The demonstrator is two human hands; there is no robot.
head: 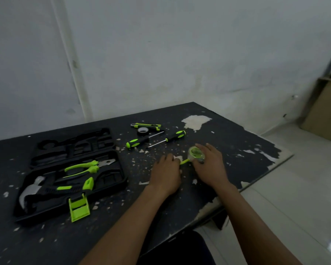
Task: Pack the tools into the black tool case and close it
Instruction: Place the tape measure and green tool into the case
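Note:
The black tool case (111,180) lies open on the left of the table, with a hammer (33,190) and green-handled pliers (84,167) in its tray. My right hand (210,165) grips a green tape measure (195,152) on the table. Just left of it, my left hand (166,173) pinches the thin green strap (184,161) that comes off the tape measure. Beyond my hands lie two green-and-black screwdrivers (136,142) (175,136), a roll of black tape (143,131) and a utility knife (147,126).
The dark table (237,134) has a chipped, flaking top, and its right edge runs close beside my right hand. A green latch (78,207) sticks out of the case's front. A cardboard box (325,109) stands on the floor at right.

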